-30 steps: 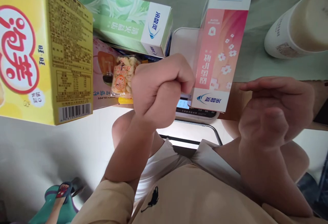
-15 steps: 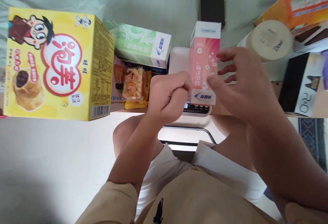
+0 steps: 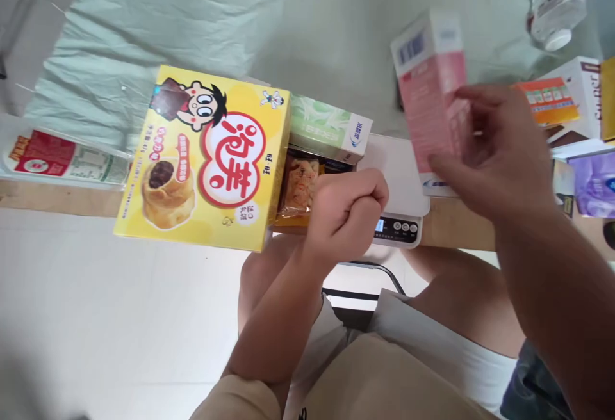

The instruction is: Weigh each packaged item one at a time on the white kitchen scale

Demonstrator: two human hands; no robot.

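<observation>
Head view looks down on a white digital kitchen scale point(image 3: 401, 180) sitting at the near edge of the tabletop point(image 3: 57, 196), just above the person's knees. Its platform is bare. Over the far right corner of the scale, the right hand point(image 3: 490, 157) holds a tall pink-and-white cardboard carton point(image 3: 432, 93) lifted and tilted, fingers wrapped on its right side and thumb on its near face. The left hand point(image 3: 348, 209) is closed in a fist with nothing visible in it, hovering at the scale's left front corner, near but apart from the carton. Left of the scale lies a long green-and-white cardboard box point(image 3: 331, 129) stacked over small snack packets point(image 3: 298, 183), and further left a large yellow cartoon-printed cardboard box point(image 3: 206, 157) overhangs the tabletop edge. Beyond the scale stretches open pale green cloth point(image 3: 192, 16). Right of the scale, more boxes point(image 3: 567, 100) crowd the surface, with a clear plastic bottle point(image 3: 557, 0) behind them.
</observation>
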